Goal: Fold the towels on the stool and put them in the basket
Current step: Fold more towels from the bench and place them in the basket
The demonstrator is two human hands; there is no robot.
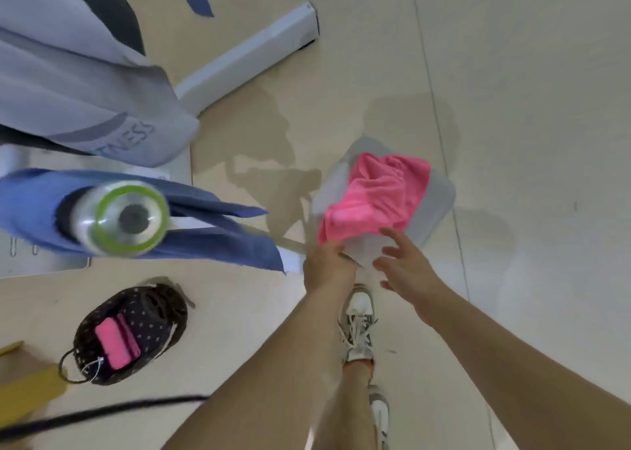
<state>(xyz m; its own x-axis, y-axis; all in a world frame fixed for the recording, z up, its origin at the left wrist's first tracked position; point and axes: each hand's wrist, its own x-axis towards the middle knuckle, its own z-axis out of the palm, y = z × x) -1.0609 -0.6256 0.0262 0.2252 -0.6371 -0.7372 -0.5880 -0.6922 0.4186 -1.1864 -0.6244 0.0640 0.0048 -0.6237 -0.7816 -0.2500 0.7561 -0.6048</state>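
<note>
I am partway through the job. One pink towel is folded already and sits inside the dotted basket (pixel 153 323) on the floor, off to my left; that folded pink towel (pixel 117 343) looks neat and small. One more pink towel (pixel 372 197) lies in a messy heap on top of the grey stool (pixel 433 203) right in front of me. It is not folded yet. I think I need to smooth it, fold it, and drop it in the basket too. My left hand (pixel 326 267) is curled at the near edge of the stool, by the low corner of the messy towel, but I cannot tell if it pinches the towel or the stool. My right hand (pixel 409 268) is spread wide with nothing in it, just beside the stool's near edge. So I count one stool, one basket, and two pink towels: one done, one to go. On the table to my left I see one bottle (pixel 126 217) lying on a blue cloth (pixel 30 203).
</note>
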